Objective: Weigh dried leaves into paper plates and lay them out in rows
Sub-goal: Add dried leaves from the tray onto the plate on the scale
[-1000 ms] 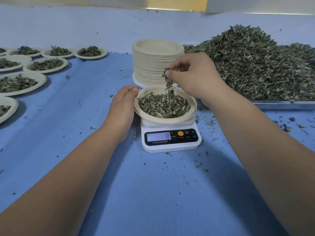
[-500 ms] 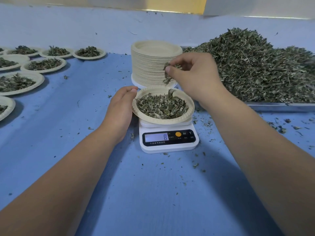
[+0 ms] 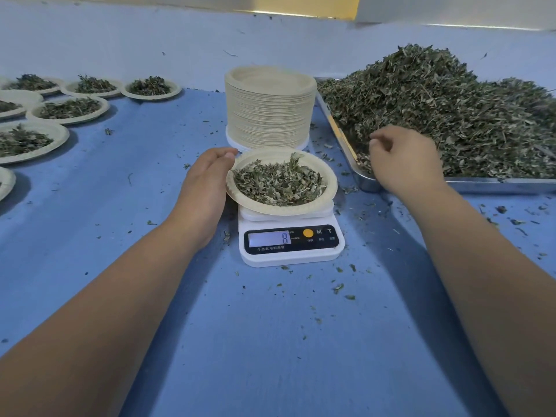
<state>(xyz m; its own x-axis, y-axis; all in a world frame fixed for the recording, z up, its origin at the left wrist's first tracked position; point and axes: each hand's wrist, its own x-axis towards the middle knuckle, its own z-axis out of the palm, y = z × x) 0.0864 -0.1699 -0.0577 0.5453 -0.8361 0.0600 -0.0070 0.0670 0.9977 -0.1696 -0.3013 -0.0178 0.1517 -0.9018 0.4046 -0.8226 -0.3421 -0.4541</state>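
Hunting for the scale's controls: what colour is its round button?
Orange-yellow round button on the scale, clearest in the head view.

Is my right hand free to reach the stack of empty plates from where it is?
Probably yes: the right hand hovers at the tray edge, the stack stands just beside, nothing between them.

The left forearm [image 3: 105, 311] reaches forward; the left hand [image 3: 204, 188] stands on edge, palm inward, fingers together and gently curved. The right forearm [image 3: 481, 281] angles inward; the right hand [image 3: 404, 164] faces down, fingers curled, thumb meeting the forefinger tip.
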